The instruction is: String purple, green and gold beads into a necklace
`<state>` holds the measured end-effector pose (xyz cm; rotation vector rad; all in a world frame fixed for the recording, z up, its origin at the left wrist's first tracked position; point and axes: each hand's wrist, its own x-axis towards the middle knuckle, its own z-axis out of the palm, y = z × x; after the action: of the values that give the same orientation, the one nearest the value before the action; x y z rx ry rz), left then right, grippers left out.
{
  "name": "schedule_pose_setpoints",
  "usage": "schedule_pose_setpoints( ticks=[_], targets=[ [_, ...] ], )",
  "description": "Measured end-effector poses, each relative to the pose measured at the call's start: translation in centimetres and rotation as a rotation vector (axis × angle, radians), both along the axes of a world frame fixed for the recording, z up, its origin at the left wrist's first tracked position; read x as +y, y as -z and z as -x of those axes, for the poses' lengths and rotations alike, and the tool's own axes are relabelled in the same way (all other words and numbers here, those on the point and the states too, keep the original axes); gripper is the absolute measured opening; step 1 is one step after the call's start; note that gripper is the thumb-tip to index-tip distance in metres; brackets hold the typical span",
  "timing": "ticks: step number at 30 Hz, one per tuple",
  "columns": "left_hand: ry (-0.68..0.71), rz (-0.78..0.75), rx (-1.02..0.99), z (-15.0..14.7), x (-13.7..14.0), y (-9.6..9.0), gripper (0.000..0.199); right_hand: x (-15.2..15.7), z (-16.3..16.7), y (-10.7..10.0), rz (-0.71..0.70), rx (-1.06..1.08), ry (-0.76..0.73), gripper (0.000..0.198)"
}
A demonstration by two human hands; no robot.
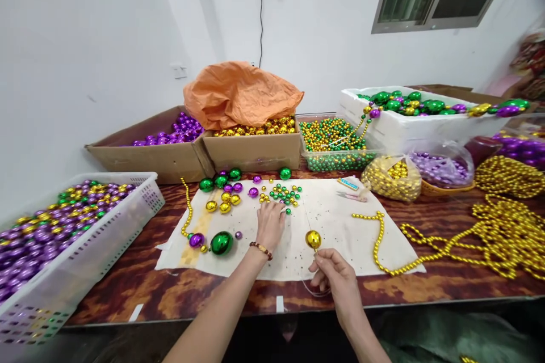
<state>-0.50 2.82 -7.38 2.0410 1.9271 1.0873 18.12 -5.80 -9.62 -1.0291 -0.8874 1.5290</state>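
On a pale cloth (353, 255) laid over a dark table (204, 300), we look down at two bare hands working around one gold ball (313, 239); the left hand (271, 224), a bracelet (261, 250) at its wrist, reaches forward with fingers bent at the near edge of a scatter of small green beads (286, 190), and whether it has caught one or merely touches the cloth we cannot tell; the right hand (336, 275) pinches a thread (314, 294) between thumb and forefinger just below the ball, its other fingers curled and a slack loop trailing beneath; we judge the key relation to be the line from ball to beads, which lie beyond it and to its left, close before the left fingers and well apart from the right; the ball itself, round and with no long axis to speak of, sits just ahead of the right fingertips; past it, we make out the thread running away from us, leaning slightly left, to the right of the beads; left of the bracelet rests a big green ball (222, 243), and off to the right a gold strand (378, 249) bends across the cloth
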Motion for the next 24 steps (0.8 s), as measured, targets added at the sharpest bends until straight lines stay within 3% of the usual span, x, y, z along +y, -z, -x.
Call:
schedule_pose_setpoints(
  ticks=[8, 12, 15, 21, 24],
  targets=[
    [0.109, 0.09, 0.22, -0.6, 3.2, 1.2, 0.019, 1.3, -0.4, 1.1, 0.045, -0.04, -0.027, 0.034],
    [0.1, 0.096, 0.16, -0.3, 3.8, 1.0, 0.022, 1.8, -0.3, 1.2, 0.077, -0.054, -0.032, 0.034],
    [0.078, 0.077, -0.218, -0.1, 3.6, 0.1, 0.017, 2.2, -0.2, 0.8, 0.085, -0.065, -0.057, 0.034],
    [0.146, 0.313, -1.469, 0.7, 1.6, -2.0, 0.027, 2.0, -0.1, -0.6, 0.101, -0.104, -0.115, 0.035],
    [0.192, 0.392, -1.73, 1.0, 0.8, -2.7, 0.025, 1.6, -0.1, -1.1, 0.108, -0.122, -0.189, 0.035]
  ],
)
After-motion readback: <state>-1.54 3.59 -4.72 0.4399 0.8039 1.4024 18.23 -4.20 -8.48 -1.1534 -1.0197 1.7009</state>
